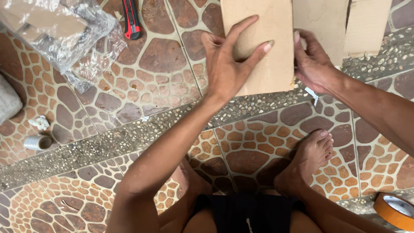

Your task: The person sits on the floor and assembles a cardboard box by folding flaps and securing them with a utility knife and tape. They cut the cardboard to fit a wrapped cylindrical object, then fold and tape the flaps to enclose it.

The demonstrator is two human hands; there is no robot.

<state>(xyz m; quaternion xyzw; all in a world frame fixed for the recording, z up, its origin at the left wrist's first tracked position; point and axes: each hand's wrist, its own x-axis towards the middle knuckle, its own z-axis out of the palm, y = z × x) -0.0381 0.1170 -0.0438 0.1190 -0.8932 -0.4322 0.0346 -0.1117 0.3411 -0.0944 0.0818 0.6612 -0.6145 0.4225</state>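
Note:
A flat brown cardboard piece (258, 21) lies on the stone-patterned tiled floor in front of me. My left hand (226, 64) presses flat on its left part, fingers spread. My right hand (312, 60) pinches the cardboard's right edge near its lower corner, where a small bit of white tape (311, 94) sticks out. More cardboard flaps (366, 26) extend to the right of it.
A red and black utility knife (131, 19) lies at the top. Crumpled clear plastic wrap (64, 34) with cardboard under it sits top left. A small clear tape roll (38, 141) lies left, an orange tape roll (396, 209) at bottom right. My bare foot (308, 159) rests below the cardboard.

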